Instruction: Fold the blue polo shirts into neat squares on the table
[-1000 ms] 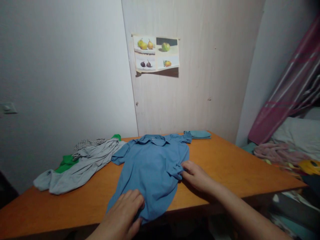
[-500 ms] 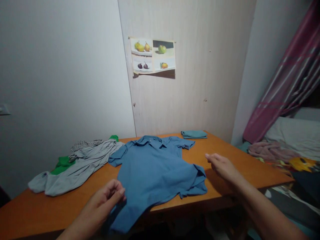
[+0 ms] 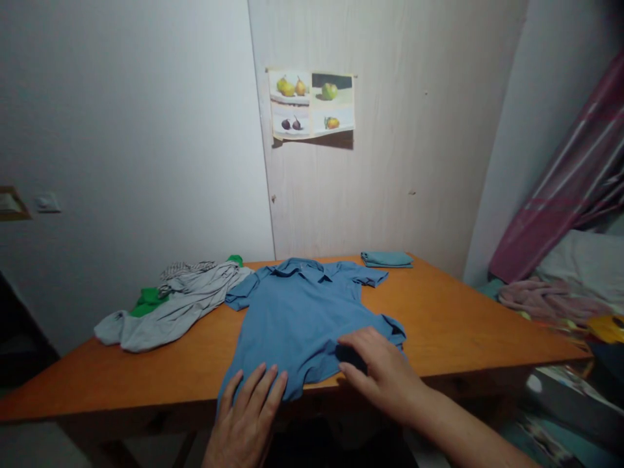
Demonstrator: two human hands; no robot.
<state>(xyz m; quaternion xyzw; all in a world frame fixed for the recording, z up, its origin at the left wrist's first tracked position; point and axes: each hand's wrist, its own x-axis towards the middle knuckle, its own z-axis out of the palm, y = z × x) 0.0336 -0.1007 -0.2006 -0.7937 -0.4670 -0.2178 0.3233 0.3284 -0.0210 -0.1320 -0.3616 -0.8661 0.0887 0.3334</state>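
Observation:
A blue short-sleeved collared shirt (image 3: pixel 292 312) lies spread on the table, collar toward the wall, its lower hem rumpled and drooping over the front edge. My left hand (image 3: pixel 251 409) rests on the shirt's lower left corner with fingers stretched out and spread. Over the lower right part of the shirt is my right hand (image 3: pixel 385 377), thumb and curved fingers apart, nothing gripped between them. Whether its fingertips touch the cloth I cannot tell. The right hem behind that hand is bunched up and partly hidden.
The orange wooden table (image 3: pixel 463 325) stands against the wall. Rumpled grey clothing (image 3: pixel 180 318) with a green garment (image 3: pixel 149 301) lies at the left. A folded teal garment (image 3: pixel 387 259) sits at the back right. Beyond the table's right side are a pink curtain (image 3: pixel 546 208) and bedding.
My right hand has moved left from beside the shirt to over its lower right part. My left hand has opened flat on the hem. The view has shifted slightly left.

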